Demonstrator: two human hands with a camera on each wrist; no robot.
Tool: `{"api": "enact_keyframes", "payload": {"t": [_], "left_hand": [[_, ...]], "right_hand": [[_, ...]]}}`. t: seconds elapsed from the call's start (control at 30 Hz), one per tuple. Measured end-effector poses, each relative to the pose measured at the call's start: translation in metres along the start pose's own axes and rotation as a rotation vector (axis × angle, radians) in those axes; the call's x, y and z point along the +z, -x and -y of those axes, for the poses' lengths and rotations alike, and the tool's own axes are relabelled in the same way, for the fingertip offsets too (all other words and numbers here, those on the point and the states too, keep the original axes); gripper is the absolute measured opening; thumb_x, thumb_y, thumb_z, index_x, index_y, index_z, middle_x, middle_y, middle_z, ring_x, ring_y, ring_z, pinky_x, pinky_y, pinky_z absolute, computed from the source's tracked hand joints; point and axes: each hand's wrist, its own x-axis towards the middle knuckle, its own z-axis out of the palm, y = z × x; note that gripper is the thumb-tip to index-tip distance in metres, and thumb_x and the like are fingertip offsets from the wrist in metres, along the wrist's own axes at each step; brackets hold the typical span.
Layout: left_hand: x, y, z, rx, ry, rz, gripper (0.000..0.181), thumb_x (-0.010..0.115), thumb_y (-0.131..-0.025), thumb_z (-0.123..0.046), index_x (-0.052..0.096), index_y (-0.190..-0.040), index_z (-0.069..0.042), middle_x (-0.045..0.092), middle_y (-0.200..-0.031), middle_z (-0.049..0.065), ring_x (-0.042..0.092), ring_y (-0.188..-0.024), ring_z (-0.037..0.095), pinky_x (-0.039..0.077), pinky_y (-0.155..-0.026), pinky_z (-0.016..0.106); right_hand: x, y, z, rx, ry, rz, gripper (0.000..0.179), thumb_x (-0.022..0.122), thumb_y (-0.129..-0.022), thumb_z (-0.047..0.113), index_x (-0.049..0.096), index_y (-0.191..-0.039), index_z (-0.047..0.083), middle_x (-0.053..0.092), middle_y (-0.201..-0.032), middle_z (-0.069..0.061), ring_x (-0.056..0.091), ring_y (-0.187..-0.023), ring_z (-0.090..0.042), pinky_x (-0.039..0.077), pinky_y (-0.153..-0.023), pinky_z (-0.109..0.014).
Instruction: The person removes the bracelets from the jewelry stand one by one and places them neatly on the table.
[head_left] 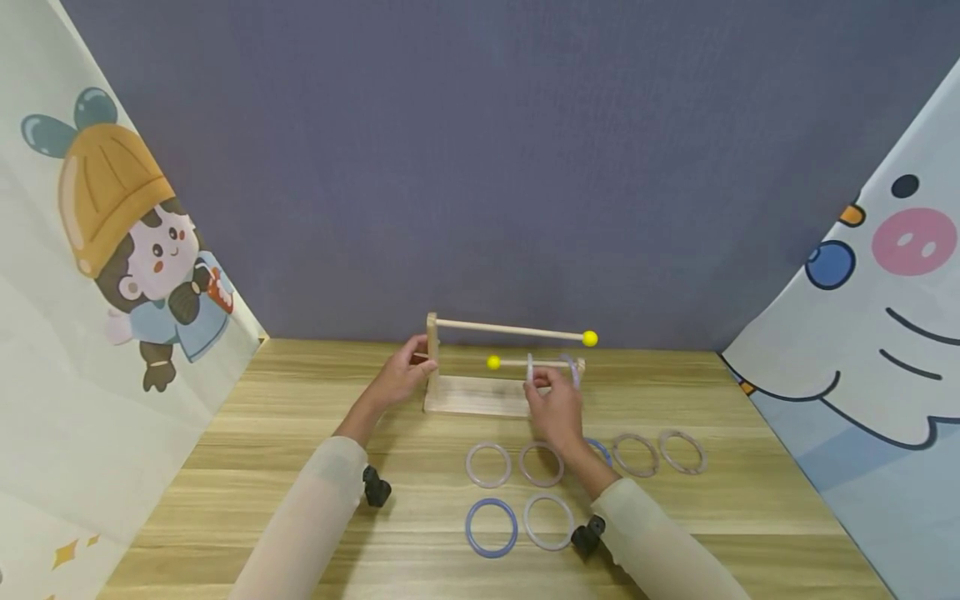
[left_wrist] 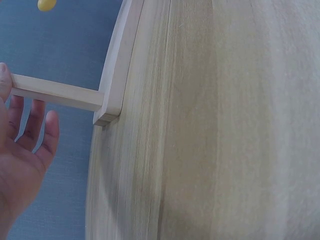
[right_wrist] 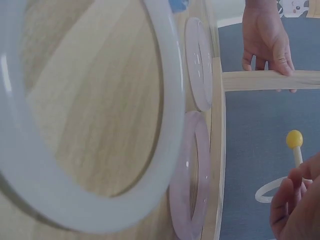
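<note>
A wooden stand [head_left: 480, 397] has a tall left post [head_left: 432, 358] with a long upper rod [head_left: 510, 329] tipped by a yellow ball. Its lower rod [head_left: 513, 363], also yellow-tipped, points left from a short post on the right. My left hand [head_left: 401, 379] grips the tall post, thumb on one side and fingers behind, as the left wrist view shows with the post [left_wrist: 57, 92]. With my right hand [head_left: 557, 410] I pinch a whitish ring [right_wrist: 262, 196] around the lower rod. A light purple ring [head_left: 575, 372] hangs on that rod near the short post.
Several rings lie on the wooden table [head_left: 262, 467] in front of the stand, among them a blue ring [head_left: 491, 502] and a white ring [head_left: 548, 497]. More pale rings [head_left: 682, 433] lie to the right. A dark blue-grey backdrop [head_left: 480, 167] stands behind.
</note>
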Motion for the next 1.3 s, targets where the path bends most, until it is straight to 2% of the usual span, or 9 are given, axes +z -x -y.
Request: {"api": "enact_keyframes", "payload": {"t": [0.3,0.6,1.0,1.3], "left_hand": [[0.000,-0.001,0.002,-0.006,-0.004,0.007,0.044,0.058,-0.105,-0.017,0.045,-0.145,-0.007,0.057,-0.131,0.023,0.059,-0.120,0.040,0.056,-0.093,0.046],[0.000,0.000,-0.001,0.004,-0.009,-0.005,0.043,0.059,-0.104,-0.014,0.046,-0.144,-0.005,0.057,-0.132,0.025,0.060,-0.119,0.040,0.056,-0.092,0.041],[0.001,0.000,-0.003,-0.003,-0.010,-0.002,0.044,0.059,-0.104,-0.015,0.045,-0.144,-0.005,0.057,-0.132,0.024,0.060,-0.120,0.039,0.056,-0.092,0.042],[0.000,0.000,-0.002,-0.016,-0.003,0.008,0.043,0.058,-0.105,-0.016,0.045,-0.145,-0.007,0.056,-0.134,0.024,0.059,-0.122,0.040,0.056,-0.095,0.048]], "right_hand": [[0.002,-0.001,0.002,-0.029,-0.017,-0.017,0.022,0.074,-0.089,0.013,0.072,-0.110,0.007,0.077,-0.096,-0.008,0.070,-0.072,-0.020,0.051,-0.059,-0.020],[0.004,-0.001,0.009,-0.044,-0.062,0.005,0.023,0.074,-0.088,0.011,0.071,-0.110,0.005,0.077,-0.097,-0.012,0.064,-0.063,-0.013,0.049,-0.055,-0.019],[0.013,-0.001,0.015,-0.052,-0.101,0.046,0.023,0.073,-0.090,0.010,0.070,-0.112,0.005,0.077,-0.099,-0.012,0.061,-0.061,-0.009,0.049,-0.054,-0.018],[0.021,0.001,0.023,-0.070,-0.116,0.065,0.020,0.073,-0.090,0.011,0.072,-0.110,0.007,0.077,-0.097,-0.010,0.061,-0.060,-0.006,0.049,-0.052,-0.018]]}}
